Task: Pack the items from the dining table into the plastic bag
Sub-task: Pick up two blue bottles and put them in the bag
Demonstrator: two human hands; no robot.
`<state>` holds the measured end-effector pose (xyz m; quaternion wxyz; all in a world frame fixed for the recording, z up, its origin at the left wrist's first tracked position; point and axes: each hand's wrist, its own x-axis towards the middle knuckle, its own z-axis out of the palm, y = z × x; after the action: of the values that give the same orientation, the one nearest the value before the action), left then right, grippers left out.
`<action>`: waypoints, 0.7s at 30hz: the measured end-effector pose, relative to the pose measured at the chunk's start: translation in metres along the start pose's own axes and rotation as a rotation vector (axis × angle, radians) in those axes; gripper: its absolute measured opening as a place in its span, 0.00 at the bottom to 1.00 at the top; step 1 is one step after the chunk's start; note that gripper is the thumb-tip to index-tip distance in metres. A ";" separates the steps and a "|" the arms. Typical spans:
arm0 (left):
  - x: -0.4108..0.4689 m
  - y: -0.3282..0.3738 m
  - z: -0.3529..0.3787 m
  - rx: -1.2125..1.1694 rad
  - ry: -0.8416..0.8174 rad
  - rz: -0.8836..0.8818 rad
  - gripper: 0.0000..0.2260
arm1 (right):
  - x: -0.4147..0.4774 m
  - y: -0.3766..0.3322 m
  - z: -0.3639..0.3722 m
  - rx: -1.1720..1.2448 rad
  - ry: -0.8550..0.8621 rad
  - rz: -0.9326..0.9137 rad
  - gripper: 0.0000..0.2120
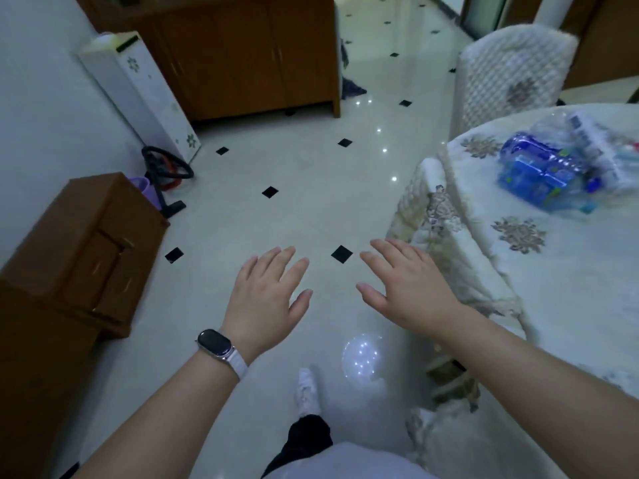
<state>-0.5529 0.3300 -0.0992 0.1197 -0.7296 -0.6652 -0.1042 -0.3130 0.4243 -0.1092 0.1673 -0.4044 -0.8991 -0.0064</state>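
Fingers [276,267] of the left hand [266,299] are spread flat, palm down, holding nothing, above the pale tiled floor [304,188]; a dark smartwatch on a white band [221,347] sits on that wrist. At the far left stands a low brown wooden cabinet [76,250], and behind it a white panel with flower prints [145,98] leans against the wall, with a dark-handled cleaning tool [166,181] at its foot. A larger brown cabinet [242,53] lines the back wall. Just right of the left hand, the right hand [408,288] is likewise open and empty, its fingers [387,250] splayed over the floor beside a chair with a quilted cream cover [432,216]. Below, one foot in a white sock [306,392] steps forward. Farther right lies the surface [570,271], a round table under a cream floral cloth. On it, well apart from both hands, rests the clear plastic bag [570,157] with blue packaged items [539,171] inside. A second covered chair [511,74] stands behind the table.
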 end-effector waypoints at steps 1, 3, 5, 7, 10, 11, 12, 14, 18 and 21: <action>0.013 -0.010 0.007 -0.016 0.014 0.017 0.20 | 0.012 0.002 0.003 -0.015 -0.001 0.017 0.24; 0.039 -0.032 0.017 -0.052 0.037 0.046 0.19 | 0.037 0.003 0.008 -0.047 -0.022 0.054 0.24; 0.065 -0.055 0.026 -0.079 0.050 0.075 0.19 | 0.068 0.004 0.009 -0.075 -0.046 0.087 0.25; 0.091 -0.078 0.036 -0.098 0.073 0.103 0.20 | 0.098 0.004 0.010 -0.113 -0.055 0.109 0.26; 0.132 -0.111 0.053 -0.134 0.098 0.142 0.20 | 0.137 0.007 0.013 -0.162 -0.054 0.158 0.26; 0.147 -0.119 0.059 -0.141 0.095 0.151 0.20 | 0.148 0.009 0.014 -0.168 -0.060 0.180 0.26; 0.161 -0.124 0.063 -0.150 0.092 0.159 0.20 | 0.157 0.011 0.016 -0.168 -0.063 0.205 0.26; 0.187 -0.129 0.070 -0.194 0.089 0.183 0.20 | 0.168 0.018 0.018 -0.172 -0.065 0.267 0.27; 0.246 -0.131 0.084 -0.239 0.108 0.271 0.20 | 0.188 0.047 0.024 -0.210 -0.101 0.366 0.28; 0.292 -0.128 0.105 -0.255 0.091 0.309 0.20 | 0.207 0.078 0.035 -0.192 -0.086 0.430 0.27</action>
<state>-0.6544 0.6495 -0.1031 0.0709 -0.8269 -0.5205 -0.2008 -0.3939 0.6322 -0.0885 0.0873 -0.6004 -0.7940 -0.0388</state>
